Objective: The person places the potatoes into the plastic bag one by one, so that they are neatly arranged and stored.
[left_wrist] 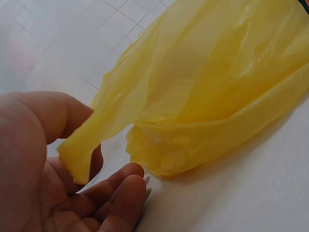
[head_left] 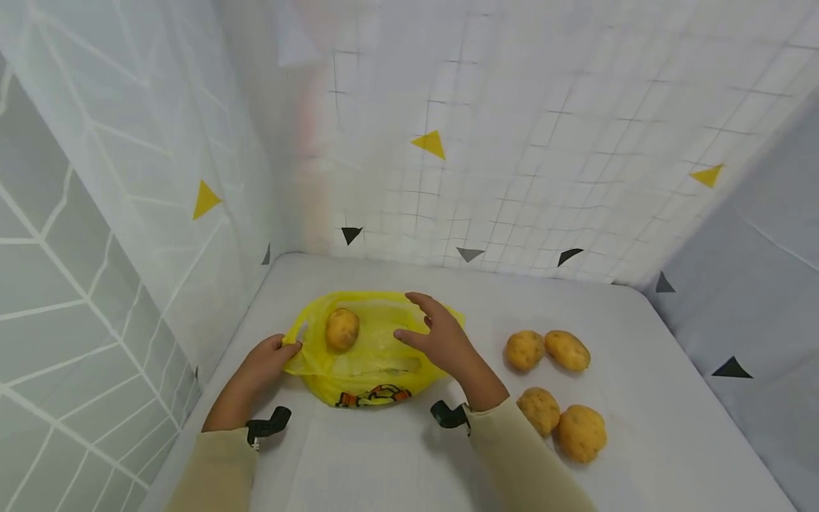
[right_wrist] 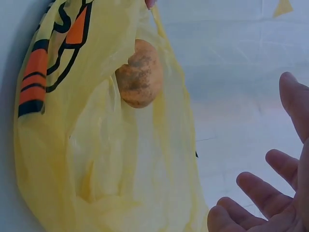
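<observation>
A yellow plastic bag (head_left: pixel 384 327) lies spread with its mouth agape, black-and-orange print along its near side. Inside its left part sits one potato (head_left: pixel 342 329), also visible past the bag's edge in the right wrist view. My left hand (head_left: pixel 259 364) pinches a strip of the bag's left edge between thumb and fingers, the other fingers loosely bent. Over the bag's right side is my right hand (head_left: pixel 446 345), fingers spread and thumb apart, nothing held. In the right wrist view its fingers (right_wrist: pixel 263 193) stand beside the bag's rim.
On the table (head_left: pixel 665 427) to the right lie several loose potatoes: a far pair, one round (head_left: pixel 525 350) and one longer (head_left: pixel 567 350), and a near pair (head_left: pixel 581 432) close to my right sleeve (head_left: pixel 518 451). White patterned sheeting (head_left: pixel 499 107) hangs behind the table.
</observation>
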